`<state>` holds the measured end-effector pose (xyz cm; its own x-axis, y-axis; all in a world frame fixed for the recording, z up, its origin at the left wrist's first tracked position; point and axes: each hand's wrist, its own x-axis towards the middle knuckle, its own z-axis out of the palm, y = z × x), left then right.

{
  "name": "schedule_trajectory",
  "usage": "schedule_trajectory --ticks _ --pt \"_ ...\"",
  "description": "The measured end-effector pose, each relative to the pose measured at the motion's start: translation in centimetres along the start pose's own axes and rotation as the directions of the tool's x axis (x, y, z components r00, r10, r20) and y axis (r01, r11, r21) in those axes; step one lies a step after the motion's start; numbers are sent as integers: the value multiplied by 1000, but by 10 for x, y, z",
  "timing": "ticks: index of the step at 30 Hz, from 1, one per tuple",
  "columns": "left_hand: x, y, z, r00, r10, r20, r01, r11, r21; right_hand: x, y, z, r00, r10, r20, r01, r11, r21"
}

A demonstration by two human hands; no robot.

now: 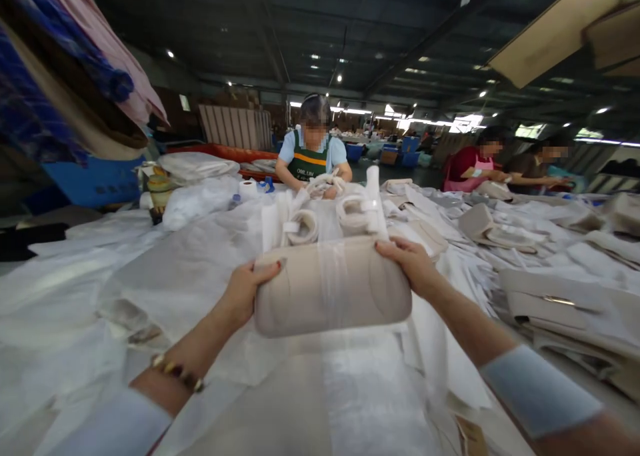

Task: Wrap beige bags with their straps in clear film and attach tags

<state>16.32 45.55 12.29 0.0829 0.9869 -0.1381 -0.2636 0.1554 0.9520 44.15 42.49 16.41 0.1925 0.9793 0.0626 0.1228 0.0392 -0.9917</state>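
I am looking into a big factory hall where people are packing bags. A long table (165,269) is lying covered in white wrapping sheets (500,263) and beige bags (565,303). Workers in aprons (311,151) are standing along it. Ceiling lamps (340,77) are shining from a high dark roof (260,23).

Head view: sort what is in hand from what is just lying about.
In hand:
beige bag, held at both ends
left hand
right hand

Lying about:
rolled straps
flat bags
white sheets
tape roll
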Motion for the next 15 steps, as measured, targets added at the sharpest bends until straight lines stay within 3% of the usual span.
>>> schedule_trajectory --ticks 4,8,12,15 --pt "99 -22 21 992 71 -108 -67 997 39 91 39 6 995 -42 -93 36 997 -72" --pt "163 -62 21 964 83 -252 -40 984 171 145 98 16 981 -69 -182 27 974 -224" --pt "184 -71 26 956 82 -282 4 957 292 165 127 15 971 -160 -178 72 906 -418" --pt "179 -67 31 941 196 -275 7 803 596 164 128 15 965 -205 -165 57 773 -631"
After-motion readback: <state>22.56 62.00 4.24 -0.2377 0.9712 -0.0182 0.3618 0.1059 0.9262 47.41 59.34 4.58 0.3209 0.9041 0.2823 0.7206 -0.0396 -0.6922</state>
